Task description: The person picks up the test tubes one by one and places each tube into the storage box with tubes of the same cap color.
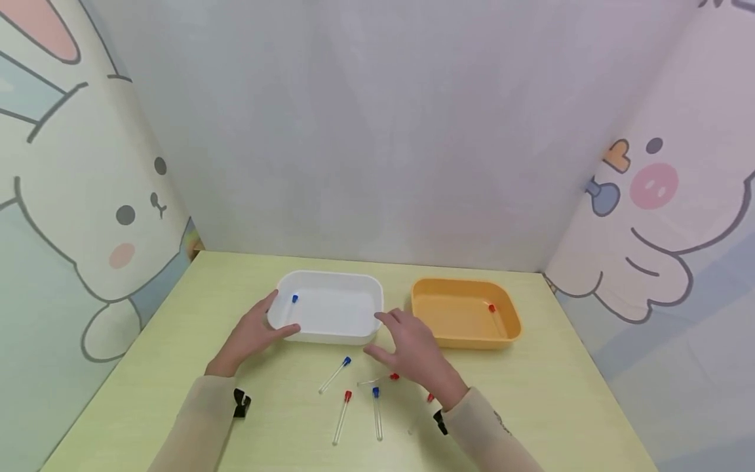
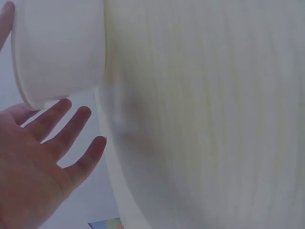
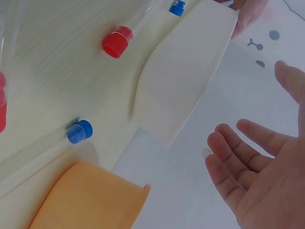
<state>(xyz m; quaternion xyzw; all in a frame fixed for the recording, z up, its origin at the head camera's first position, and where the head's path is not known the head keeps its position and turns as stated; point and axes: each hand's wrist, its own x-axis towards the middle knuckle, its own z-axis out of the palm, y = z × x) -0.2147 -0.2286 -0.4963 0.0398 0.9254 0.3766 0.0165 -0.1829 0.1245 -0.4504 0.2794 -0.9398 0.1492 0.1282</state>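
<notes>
My left hand (image 1: 250,334) is at the left end of a white tray (image 1: 336,339), its thumb over the near rim and its fingers spread around the corner. In the left wrist view, those fingers look fairly straight, some standing off the white tray (image 2: 59,52). A blue-capped tube (image 1: 295,299) lies inside that tray. Near its right end hovers my right hand (image 1: 413,351), fingers apart, holding nothing in the right wrist view. Beneath and beside the right hand lie a red-capped tube (image 1: 394,376), partly hidden, and a blue-capped tube (image 1: 377,413).
An orange tray (image 1: 466,343) with a red-capped tube (image 1: 495,319) inside stands right of the white one. More tubes lie on the table in front, such as a blue-capped tube (image 1: 334,375) and a red-capped tube (image 1: 341,418). A pale wall (image 1: 377,164) rises behind.
</notes>
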